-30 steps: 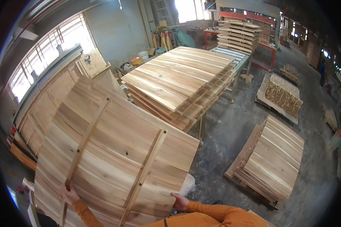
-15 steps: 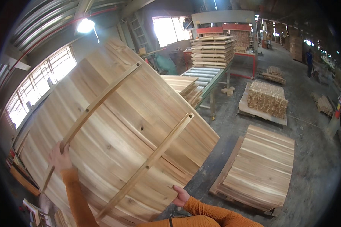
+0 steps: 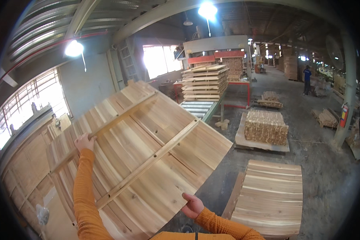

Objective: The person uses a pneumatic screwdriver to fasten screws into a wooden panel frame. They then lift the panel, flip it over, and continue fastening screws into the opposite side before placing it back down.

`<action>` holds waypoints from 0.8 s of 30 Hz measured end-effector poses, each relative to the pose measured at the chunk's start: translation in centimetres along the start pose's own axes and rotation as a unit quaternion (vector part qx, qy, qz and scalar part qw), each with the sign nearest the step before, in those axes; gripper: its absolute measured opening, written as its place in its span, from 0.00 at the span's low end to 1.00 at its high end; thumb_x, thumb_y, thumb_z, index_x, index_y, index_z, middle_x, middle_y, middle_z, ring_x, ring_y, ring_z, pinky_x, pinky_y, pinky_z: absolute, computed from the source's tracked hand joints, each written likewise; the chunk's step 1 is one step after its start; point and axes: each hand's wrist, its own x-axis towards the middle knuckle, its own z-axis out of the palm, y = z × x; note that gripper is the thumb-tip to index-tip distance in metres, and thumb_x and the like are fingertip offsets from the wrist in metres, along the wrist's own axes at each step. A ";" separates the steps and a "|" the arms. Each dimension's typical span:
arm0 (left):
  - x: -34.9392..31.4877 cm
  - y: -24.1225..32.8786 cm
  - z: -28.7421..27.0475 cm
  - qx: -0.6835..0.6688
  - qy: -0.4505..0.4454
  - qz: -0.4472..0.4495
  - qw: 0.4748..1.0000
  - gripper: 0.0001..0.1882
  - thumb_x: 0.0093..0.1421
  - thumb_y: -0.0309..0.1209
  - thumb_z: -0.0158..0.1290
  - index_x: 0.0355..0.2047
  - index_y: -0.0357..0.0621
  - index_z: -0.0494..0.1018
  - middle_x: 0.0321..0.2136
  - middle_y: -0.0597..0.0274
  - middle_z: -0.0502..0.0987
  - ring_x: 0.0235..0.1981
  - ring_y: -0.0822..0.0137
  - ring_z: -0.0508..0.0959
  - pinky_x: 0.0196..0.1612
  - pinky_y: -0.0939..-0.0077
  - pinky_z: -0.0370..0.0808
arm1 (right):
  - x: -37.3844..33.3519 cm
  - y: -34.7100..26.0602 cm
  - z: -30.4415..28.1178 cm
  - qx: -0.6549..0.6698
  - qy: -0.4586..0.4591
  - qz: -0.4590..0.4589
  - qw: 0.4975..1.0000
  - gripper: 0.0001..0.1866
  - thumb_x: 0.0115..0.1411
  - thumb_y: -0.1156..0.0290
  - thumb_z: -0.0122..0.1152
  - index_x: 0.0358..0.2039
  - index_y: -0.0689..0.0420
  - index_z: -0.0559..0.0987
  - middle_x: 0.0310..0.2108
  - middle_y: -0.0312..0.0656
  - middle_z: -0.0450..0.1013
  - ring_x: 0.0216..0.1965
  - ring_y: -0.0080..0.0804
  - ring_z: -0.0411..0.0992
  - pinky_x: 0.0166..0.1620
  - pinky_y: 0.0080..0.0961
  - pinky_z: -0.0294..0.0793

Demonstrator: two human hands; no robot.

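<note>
In front of me a large wooden panel [image 3: 148, 140] is held up at a tilt, made of joined boards with two battens across its face. My left hand [image 3: 85, 142] is closed around the farther batten [image 3: 120, 116], toward the left side. With its thumb on the panel's face, my right hand [image 3: 193, 205] grips the near right edge; those fingers are partly hidden beneath. The nearer batten [image 3: 152, 159], dotted with dark holes, runs between my two hands.
Right of me lies a stack of panels [image 3: 270, 200]. Beyond it sits a pallet of wood blocks [image 3: 267, 130]. A roller conveyor [image 3: 198, 109] carries stacked panels [image 3: 206, 82]. To the left stands a large board surface [image 3: 26, 168]. A person in blue [image 3: 307, 80] stands far off, past a post [image 3: 345, 92].
The panel has tipped lower and flatter, its far corner dropping in view. Both hands keep their hold. My view has lifted, showing more of the ceiling and the board surface at left.
</note>
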 end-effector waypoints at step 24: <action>12.5 -2.6 37.4 0.046 -0.339 -0.160 0.926 0.20 0.43 0.49 0.57 0.33 0.53 0.74 0.35 0.65 0.77 0.41 0.65 0.74 0.48 0.60 0.58 | 36.7 -5.7 -2.4 -0.271 0.225 -0.212 0.912 0.30 0.56 0.71 0.48 0.57 0.61 0.50 0.53 0.44 0.58 0.52 0.34 0.59 0.54 0.28 0.58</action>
